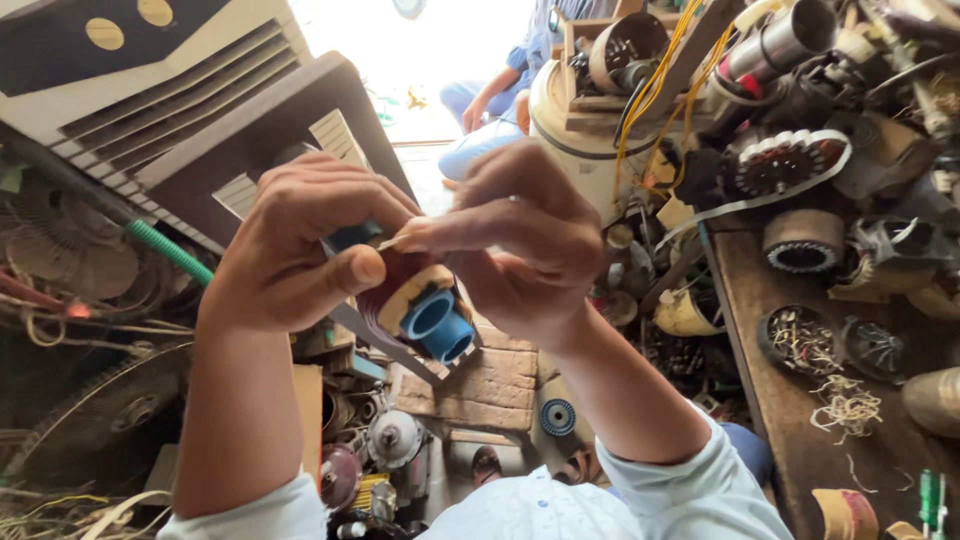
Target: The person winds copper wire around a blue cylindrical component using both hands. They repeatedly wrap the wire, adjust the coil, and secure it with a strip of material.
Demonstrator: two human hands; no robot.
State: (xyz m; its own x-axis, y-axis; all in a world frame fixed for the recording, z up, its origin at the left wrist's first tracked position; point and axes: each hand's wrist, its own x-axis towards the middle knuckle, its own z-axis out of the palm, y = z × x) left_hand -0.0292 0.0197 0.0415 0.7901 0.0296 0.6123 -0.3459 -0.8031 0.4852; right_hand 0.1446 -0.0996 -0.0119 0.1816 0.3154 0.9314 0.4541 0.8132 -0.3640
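Old motor parts and wires fill the messy workshop all around us. We hold a small motor coil (415, 290) with a blue tube (438, 327) in it, up in the air, left of the brown table's (800, 440) left edge. Our left hand (290, 250) wraps its fingers tight around the coil. Our right hand (525, 235) pinches a thin strip (398, 238) on top of it. A round metal ring (803, 242) sits near the table's far edge. Someone in blue (495, 95) sits farther back.
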